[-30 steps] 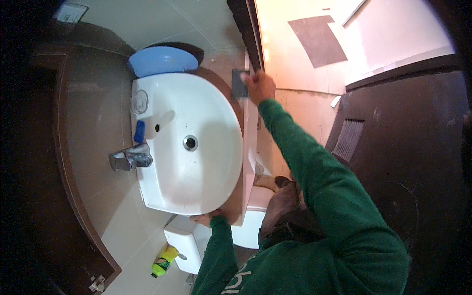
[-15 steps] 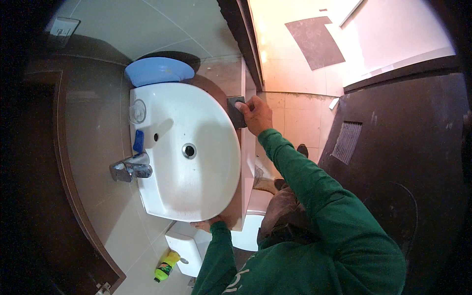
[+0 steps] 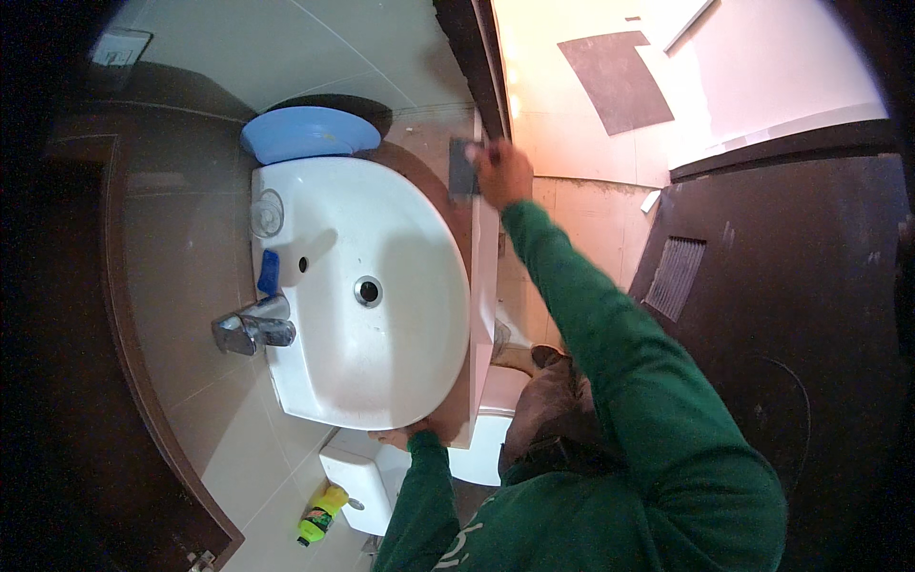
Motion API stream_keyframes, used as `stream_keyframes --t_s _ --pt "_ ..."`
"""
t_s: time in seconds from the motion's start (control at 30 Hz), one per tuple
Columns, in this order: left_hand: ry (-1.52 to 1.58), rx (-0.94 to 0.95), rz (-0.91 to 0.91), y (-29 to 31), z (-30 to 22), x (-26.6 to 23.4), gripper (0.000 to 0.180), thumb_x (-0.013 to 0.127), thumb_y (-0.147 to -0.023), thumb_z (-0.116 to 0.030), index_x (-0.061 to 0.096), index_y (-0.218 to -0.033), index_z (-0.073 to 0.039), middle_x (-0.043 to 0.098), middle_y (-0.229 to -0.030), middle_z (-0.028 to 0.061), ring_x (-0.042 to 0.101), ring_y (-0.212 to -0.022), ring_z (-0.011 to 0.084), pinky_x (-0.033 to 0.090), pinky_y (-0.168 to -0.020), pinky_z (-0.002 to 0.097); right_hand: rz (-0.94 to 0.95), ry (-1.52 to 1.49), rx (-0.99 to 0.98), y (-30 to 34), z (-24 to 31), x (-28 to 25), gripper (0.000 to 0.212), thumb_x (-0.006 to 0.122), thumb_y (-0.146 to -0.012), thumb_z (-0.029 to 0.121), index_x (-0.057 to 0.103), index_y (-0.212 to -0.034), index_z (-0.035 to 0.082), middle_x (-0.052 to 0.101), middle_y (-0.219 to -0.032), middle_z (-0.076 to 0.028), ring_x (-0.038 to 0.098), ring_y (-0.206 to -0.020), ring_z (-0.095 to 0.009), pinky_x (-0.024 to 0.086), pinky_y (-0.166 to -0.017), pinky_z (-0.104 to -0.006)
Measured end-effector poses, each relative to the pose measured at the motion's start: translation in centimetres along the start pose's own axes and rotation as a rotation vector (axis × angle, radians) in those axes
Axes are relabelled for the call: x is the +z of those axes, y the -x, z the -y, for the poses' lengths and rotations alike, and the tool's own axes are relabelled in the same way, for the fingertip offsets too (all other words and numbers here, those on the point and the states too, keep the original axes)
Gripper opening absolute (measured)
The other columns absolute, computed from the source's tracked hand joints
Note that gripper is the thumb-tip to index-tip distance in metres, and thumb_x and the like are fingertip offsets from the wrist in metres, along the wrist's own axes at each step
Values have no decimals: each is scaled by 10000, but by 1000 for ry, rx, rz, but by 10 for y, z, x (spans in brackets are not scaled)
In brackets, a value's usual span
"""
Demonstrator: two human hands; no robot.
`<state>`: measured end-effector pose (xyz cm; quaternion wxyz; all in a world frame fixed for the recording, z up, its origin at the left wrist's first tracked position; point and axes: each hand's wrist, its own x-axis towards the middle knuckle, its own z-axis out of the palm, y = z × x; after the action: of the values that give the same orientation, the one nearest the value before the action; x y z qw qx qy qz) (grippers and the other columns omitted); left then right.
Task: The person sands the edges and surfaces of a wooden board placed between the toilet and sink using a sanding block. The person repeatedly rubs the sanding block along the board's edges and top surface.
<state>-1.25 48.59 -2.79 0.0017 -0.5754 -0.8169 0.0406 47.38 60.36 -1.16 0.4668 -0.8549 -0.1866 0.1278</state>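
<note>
Surface (image 3: 461,412) edge is apparently being rubbed w/ a dark grey rect. sheet (image 3: 459,173), poss. sandpaper, which is being held at the far end, just beyond the washbasin (image 3: 419,381). Sheet is being pinched in narrowed fingers of the R hand (image 3: 503,172); L hand (image 3: 400,436) is being rested by basin's near rim, grip can't be told. Long axis is being lined up approx. w/ outer edge, pointing away from body. Next, flat, even pressure is prob. being called for.

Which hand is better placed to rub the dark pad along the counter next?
Probably the right hand: it holds the dark pad at the counter, while the left hand is by the sink's near side.
</note>
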Motion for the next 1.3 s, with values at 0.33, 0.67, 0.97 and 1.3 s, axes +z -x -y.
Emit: stream_keyframes --t_s 0.33,0.67,0.97,1.3 --pt "175 -60 -94 0 15 5 1057 731 -742 -510 145 -1450 13 318 -1403 254 443 -1236 384 423 -1038 456 172 -175 134 3 4 4 380 724 -822 372 637 -843 2 622 -700 -124 598 -665 -212 500 -657 -365" --pt "-178 23 -125 2 -4 -13 956 728 -768 -440 192 -1413 18 384 -1290 226 482 -1171 368 459 -982 439 245 -348 282 -11 6 7 355 762 -795 345 652 -824 9 635 -719 -100 590 -643 -187 491 -609 -346" --pt "798 -289 -75 8 -23 -37 788 548 -867 -531 324 -1386 18 419 -1328 251 410 -1244 446 387 -1005 539 334 -481 430 -18 10 5 294 756 -823 305 625 -913 57 601 -778 -32 556 -650 -136 485 -592 -287" --pt "-126 -21 -36 -2 -1 -5 736 498 -873 -562 412 -1330 10 440 -1312 248 404 -1214 472 353 -992 568 450 -731 510 -37 -6 4 210 688 -874 202 590 -995 61 622 -864 -60 598 -733 -156 513 -658 -309"
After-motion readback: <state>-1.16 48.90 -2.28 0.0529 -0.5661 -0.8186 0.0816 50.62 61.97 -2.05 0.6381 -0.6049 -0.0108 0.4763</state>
